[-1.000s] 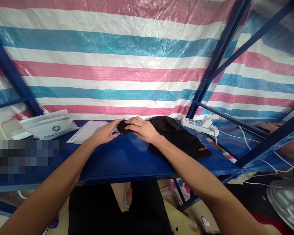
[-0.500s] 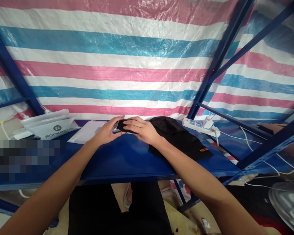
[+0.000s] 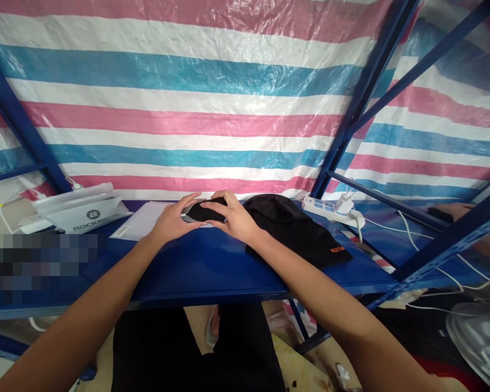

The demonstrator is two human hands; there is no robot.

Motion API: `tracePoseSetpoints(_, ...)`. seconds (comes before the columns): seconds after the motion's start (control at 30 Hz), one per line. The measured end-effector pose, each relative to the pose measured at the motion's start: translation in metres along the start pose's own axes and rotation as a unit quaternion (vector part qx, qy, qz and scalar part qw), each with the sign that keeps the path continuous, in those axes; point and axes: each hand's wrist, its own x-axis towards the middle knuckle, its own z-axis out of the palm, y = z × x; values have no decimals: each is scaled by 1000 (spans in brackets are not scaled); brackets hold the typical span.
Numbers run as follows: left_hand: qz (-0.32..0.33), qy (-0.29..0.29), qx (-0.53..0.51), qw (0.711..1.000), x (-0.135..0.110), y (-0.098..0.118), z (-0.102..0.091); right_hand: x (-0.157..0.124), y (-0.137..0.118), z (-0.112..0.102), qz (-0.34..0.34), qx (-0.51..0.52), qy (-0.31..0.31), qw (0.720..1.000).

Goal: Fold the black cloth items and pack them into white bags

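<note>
Above the back part of the blue table (image 3: pixel 212 272), both hands hold a small black flat item with a greyish, shiny edge (image 3: pixel 201 211). Its exact kind is unclear. My left hand (image 3: pixel 174 219) grips its left end, thumb on the near side and fingers along the far side. My right hand (image 3: pixel 236 218) is closed round the right end, with fingers lying across the black face. A black garment (image 3: pixel 294 231) with small orange lettering lies crumpled just right of my right hand. Behind my left hand, a white flat packet (image 3: pixel 136 222) rests on the table.
White ROCKBROS packaging (image 3: pixel 96 213) stands at the left, beside a blurred-out patch. A white power strip (image 3: pixel 326 208) with plugs and cables lies at the back right. Blue metal posts (image 3: pixel 351 125) frame the table, with striped sheeting (image 3: pixel 188 125) behind. Another person's hand (image 3: pixel 453 211) shows far right.
My right hand has turned and shifted slightly left, its fingers now spread differently over the black item. More of the item's black face and grey left edge shows.
</note>
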Motion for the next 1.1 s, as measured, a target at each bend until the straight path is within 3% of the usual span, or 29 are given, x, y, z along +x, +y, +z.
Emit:
tracePoseSetpoints(0.2, 8, -5, -25, 1000, 1, -2, 3, 0, 7, -7, 18, -18, -76, 997)
tracePoseSetpoints(0.3, 3, -9, -74, 997, 2, -4, 2, 0, 8, -8, 68, 27, -43, 996)
tracePoseSetpoints(0.47, 11, -79, -86, 993, 4, -13, 0, 2, 6, -7, 131, 63, 4, 989)
tracePoseSetpoints(0.57, 12, -67, -94, 993, 4, -13, 2, 3, 8, -2, 143, 79, 22, 986)
tracePoseSetpoints(0.7, 21, -49, -92, 994, 3, -11, 6, -1, 10, 9, 142, 62, 29, 987)
tracePoseSetpoints(0.83, 29, -51, -50, 997, 4, -11, 5, -4, 7, 16, 132, -2, -35, 991)
tracePoseSetpoints(0.97, 14, -59, -46, 997, 6, -13, 0, -1, 1, 8, 88, -59, -60, 993)
tracePoseSetpoints(1.1, -4, -33, -80, 996, 6, -13, -5, 1, 2, -6, 42, -49, -61, 996)
